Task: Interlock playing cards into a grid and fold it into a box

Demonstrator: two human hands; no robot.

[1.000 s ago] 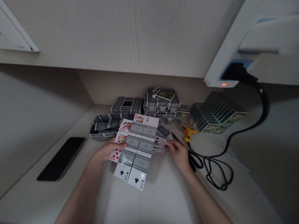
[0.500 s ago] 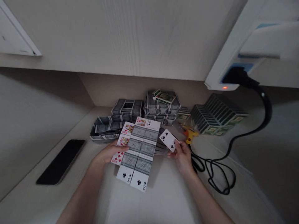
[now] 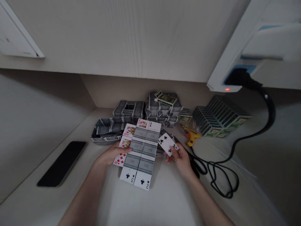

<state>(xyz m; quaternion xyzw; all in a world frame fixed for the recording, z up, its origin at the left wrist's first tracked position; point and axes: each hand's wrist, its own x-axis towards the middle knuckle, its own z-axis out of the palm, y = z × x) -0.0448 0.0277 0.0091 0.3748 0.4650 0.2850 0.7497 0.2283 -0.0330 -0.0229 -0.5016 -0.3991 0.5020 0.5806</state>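
My left hand (image 3: 115,153) grips the left side of a panel of joined playing cards (image 3: 140,158), its thumb lying over the edge. Grey patterned backs fill the panel's middle, with a king of diamonds and an ace at the far end and a 3 and a 2 of clubs at the near end. Queen, jack and 10 of diamonds faces show along the left. A single four of clubs (image 3: 167,143) is pinched in my right hand (image 3: 180,157), tilted beside the panel's right edge. Whether the card touches the panel, I cannot tell.
Behind stand structures built of cards (image 3: 129,110), one topped by an open card box (image 3: 166,99). Stacked card boxes (image 3: 217,117), a yellow glue gun (image 3: 192,135) and its looped black cord (image 3: 221,175) are right. A phone (image 3: 62,164) lies left; a power strip (image 3: 223,72) hangs upper right.
My right hand has moved slightly left and toward me, bringing the four of clubs closer to the panel's right edge. The panel has turned a little in my left hand.
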